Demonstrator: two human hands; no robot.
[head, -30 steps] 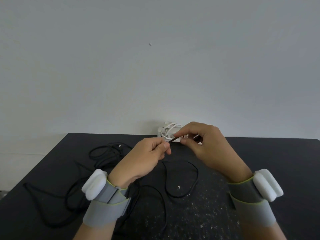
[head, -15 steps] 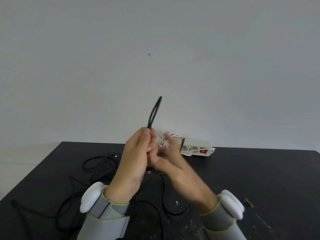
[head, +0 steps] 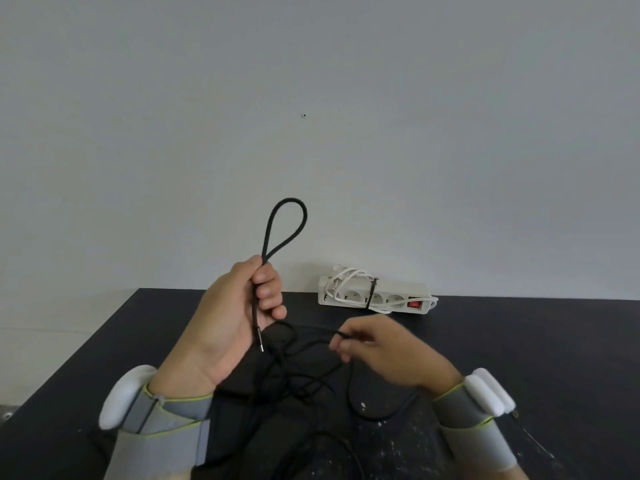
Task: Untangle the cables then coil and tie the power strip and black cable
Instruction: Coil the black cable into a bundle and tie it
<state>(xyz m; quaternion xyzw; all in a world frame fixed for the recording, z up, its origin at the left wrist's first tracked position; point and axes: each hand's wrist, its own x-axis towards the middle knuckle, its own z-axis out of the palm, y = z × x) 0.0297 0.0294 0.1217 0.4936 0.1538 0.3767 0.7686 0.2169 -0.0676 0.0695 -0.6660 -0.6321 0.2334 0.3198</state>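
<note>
My left hand (head: 228, 323) is raised above the black table (head: 519, 341) and grips the black cable (head: 287, 223). A loop of the cable stands up above my fist, and its metal-tipped end hangs below my palm. My right hand (head: 384, 355), lower and to the right, pinches a thin stretch of the same cable between thumb and fingers. The loose cable lies in tangled curves on the table below both hands. The white power strip (head: 377, 296) lies at the table's far edge by the wall, its white cord coiled on top and bound with a dark tie.
A plain grey wall (head: 311, 116) rises right behind the table. The table's left edge (head: 86, 344) runs diagonally toward me. Both wrists wear grey bands with white pods. White specks dot the tabletop near me.
My left hand rose and the cable loop above it widened from a narrow fold. My right hand dropped to the right and pinched a lower stretch of cable. The power strip came fully into view.
</note>
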